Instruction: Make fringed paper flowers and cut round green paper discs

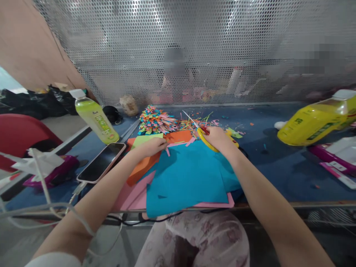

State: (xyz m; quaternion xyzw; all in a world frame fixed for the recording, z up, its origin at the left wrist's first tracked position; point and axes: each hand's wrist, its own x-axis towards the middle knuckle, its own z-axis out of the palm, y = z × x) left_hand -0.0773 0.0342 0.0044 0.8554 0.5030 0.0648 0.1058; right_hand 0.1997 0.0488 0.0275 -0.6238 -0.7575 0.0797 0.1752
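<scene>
My left hand (154, 145) has its fingers pinched on a small pink paper strip (168, 151) over the orange paper (178, 137). My right hand (216, 136) is closed round scissors with yellow and red handles (206, 141), whose blades point up and to the left. Under and between my hands lie large blue sheets (189, 178), with pink paper (136, 194) and orange paper beneath them. Just beyond, a heap of multicoloured folded strips (155, 120) sits beside scattered thin cuttings (197, 124). Another pink strip (190, 141) rests at the blue sheet's far edge.
A phone (102, 163) with a cable and a green bottle (96, 120) stand left of the papers. On the right are a yellow bottle (314, 120) and a purple tissue holder (333, 159). A perforated metal panel (205, 44) rises behind the table.
</scene>
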